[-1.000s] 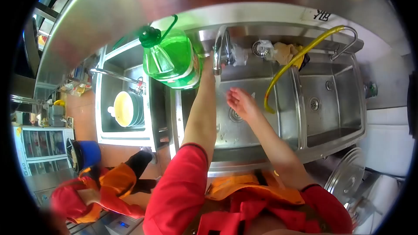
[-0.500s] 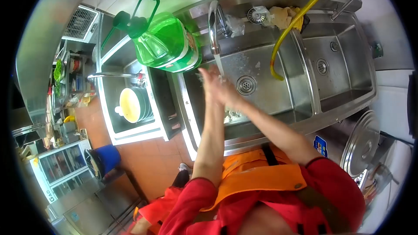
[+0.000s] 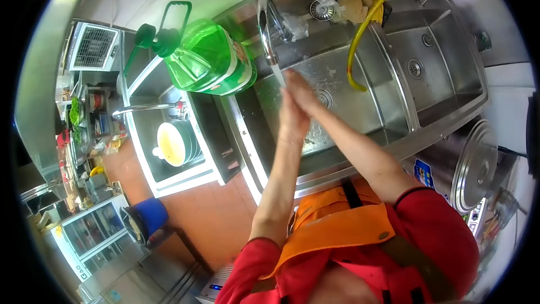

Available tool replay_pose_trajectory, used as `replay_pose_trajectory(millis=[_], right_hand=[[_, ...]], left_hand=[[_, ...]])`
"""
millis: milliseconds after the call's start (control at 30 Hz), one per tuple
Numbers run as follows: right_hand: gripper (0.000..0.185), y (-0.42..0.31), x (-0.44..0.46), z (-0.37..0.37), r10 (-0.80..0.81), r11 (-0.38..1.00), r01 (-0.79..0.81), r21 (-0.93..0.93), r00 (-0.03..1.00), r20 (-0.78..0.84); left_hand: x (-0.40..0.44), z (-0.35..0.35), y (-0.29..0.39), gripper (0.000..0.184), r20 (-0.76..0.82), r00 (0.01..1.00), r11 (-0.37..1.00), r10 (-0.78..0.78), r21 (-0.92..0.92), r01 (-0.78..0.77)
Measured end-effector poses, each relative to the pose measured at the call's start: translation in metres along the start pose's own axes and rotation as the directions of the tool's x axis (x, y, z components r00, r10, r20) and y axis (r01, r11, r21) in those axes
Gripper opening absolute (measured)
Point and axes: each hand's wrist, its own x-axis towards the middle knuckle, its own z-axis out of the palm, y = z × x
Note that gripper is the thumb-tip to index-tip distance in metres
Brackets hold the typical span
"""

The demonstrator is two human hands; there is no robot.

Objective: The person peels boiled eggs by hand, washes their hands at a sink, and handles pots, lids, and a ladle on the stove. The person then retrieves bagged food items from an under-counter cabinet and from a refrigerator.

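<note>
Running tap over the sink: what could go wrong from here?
1. Splashing: the left hand and right hand meet under the running tap, so water may bounce over the front rim onto the orange apron.
2. Knocking: the green jug stands just left of the tap, so a swing of the left arm might tip it.
3. Blocking: the crumpled plastic by the tap could slide in and cover the drain.
</note>
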Motion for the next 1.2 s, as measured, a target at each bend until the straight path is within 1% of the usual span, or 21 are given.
replay_pose_trajectory(millis=[33, 100, 133, 200, 233, 300, 333, 400, 500, 567, 600, 633, 700, 767, 800, 900, 933, 967, 1067, 1133, 1200], right_hand=[[0.039, -0.007, -0.007, 0.011, -0.024, 0.998, 0.024, -0.066, 1.0, -0.003], [0.035, -0.052, -0.037, 0.026, -0.281, 0.933, 0.287, -0.217, 0.958, 0.058], [0.033, -0.056, -0.035, 0.023, -0.277, 0.939, 0.278, -0.202, 0.96, 0.036], [0.03, -0.014, 0.0, 0.004, -0.088, 0.99, 0.083, -0.113, 0.996, -0.034], [0.028, -0.015, 0.014, -0.008, -0.07, 0.972, 0.064, -0.227, 0.997, -0.02], [0.026, -0.018, 0.032, -0.024, -0.02, 0.897, 0.021, -0.441, 1.0, 0.007], [0.028, 0.006, 0.03, -0.012, -0.255, 0.938, 0.27, -0.216, 0.962, 0.097], [0.033, 0.034, 0.011, 0.018, -0.057, 0.95, 0.046, 0.31, 0.998, 0.025], [0.036, -0.037, -0.036, 0.013, -0.039, 0.944, 0.052, -0.327, 0.998, 0.045], [0.033, -0.04, -0.037, 0.003, 0.204, 0.913, -0.25, 0.324, 0.964, 0.169], [0.031, -0.044, -0.039, -0.003, 0.241, 0.682, -0.357, 0.639, 0.934, 0.264], [0.029, -0.058, -0.039, -0.009, 0.234, 0.338, -0.427, 0.839, 0.901, 0.365], [0.031, -0.071, -0.029, -0.017, 0.319, 0.351, -0.512, 0.784, 0.853, 0.414], [0.034, -0.067, -0.014, -0.02, 0.473, 0.335, -0.647, 0.685, 0.744, 0.472], [0.033, -0.073, -0.003, -0.023, 0.563, 0.307, -0.69, 0.656, 0.687, 0.46], [0.022, -0.055, 0.023, -0.014, 0.444, 0.405, -0.556, 0.726, 0.814, 0.375], [0.02, -0.069, 0.024, -0.017, 0.418, 0.398, -0.519, 0.757, 0.837, 0.354], [0.019, -0.062, 0.031, -0.018, 0.395, 0.349, -0.496, 0.795, 0.847, 0.355], [0.018, -0.062, 0.037, -0.032, 0.442, 0.269, -0.424, 0.865, 0.852, 0.28], [0.012, -0.052, 0.025, -0.048, 0.518, 0.359, -0.515, 0.779, 0.804, 0.293], [0.009, -0.004, 0.002, -0.06, 0.394, 0.468, -0.537, 0.702, 0.838, 0.377]], left_hand=[[0.008, -0.009, 0.022, 0.075, -0.079, 0.996, 0.999, -0.035, -0.001, 0.035], [0.017, -0.024, 0.032, 0.075, -0.108, 0.958, 0.961, 0.265, 0.114, -0.253], [0.036, -0.023, 0.036, 0.073, 0.532, 0.834, 0.972, 0.145, -0.233, -0.021], [0.001, 0.002, 0.022, 0.073, -0.076, 0.997, 0.998, -0.032, 0.048, 0.035], [-0.003, 0.006, -0.008, 0.063, 0.045, 0.993, 0.994, 0.113, -0.007, -0.112], [-0.02, 0.026, -0.014, 0.07, 0.028, 0.998, 0.996, -0.062, 0.073, 0.06], [-0.018, 0.021, -0.006, 0.072, 0.048, 0.996, 0.996, -0.075, 0.059, 0.073], [0.018, -0.015, 0.004, 0.061, 0.015, 0.974, 0.956, -0.226, -0.188, 0.225], [0.038, -0.044, 0.02, 0.036, -0.07, 0.995, 0.99, -0.075, -0.127, 0.065], [0.042, -0.044, 0.023, 0.037, -0.01, 1.0, 0.99, -0.009, 0.138, 0.01], [0.044, -0.045, 0.023, 0.037, -0.007, 0.999, 0.958, 0.041, 0.285, -0.038], [0.049, -0.049, 0.023, 0.036, 0.006, 0.996, 0.9, 0.092, 0.428, -0.086], [0.066, -0.059, 0.022, 0.027, 0.131, 0.952, 0.269, 0.276, 0.941, -0.207], [0.057, -0.054, 0.026, 0.022, 0.296, 0.925, -0.33, 0.239, 0.921, -0.209], [0.027, -0.013, 0.045, 0.021, 0.465, 0.851, -0.465, 0.244, 0.826, -0.318], [0.02, -0.002, 0.058, 0.021, 0.532, 0.777, -0.456, 0.337, 0.814, -0.36], [0.031, 0.003, 0.063, 0.022, 0.4, 0.793, -0.294, 0.46, 0.911, -0.289], [0.035, 0.001, 0.07, 0.021, 0.535, 0.731, -0.478, 0.423, 0.817, -0.322], [0.062, 0.002, 0.102, 0.025, 0.453, 0.717, 0.035, 0.53, 0.833, -0.552], [0.081, 0.008, 0.12, 0.024, 0.053, 0.828, 0.643, 0.558, 0.604, -0.471], [0.098, 0.017, 0.139, 0.022, -0.18, 0.961, 0.951, 0.212, 0.264, -0.161]])
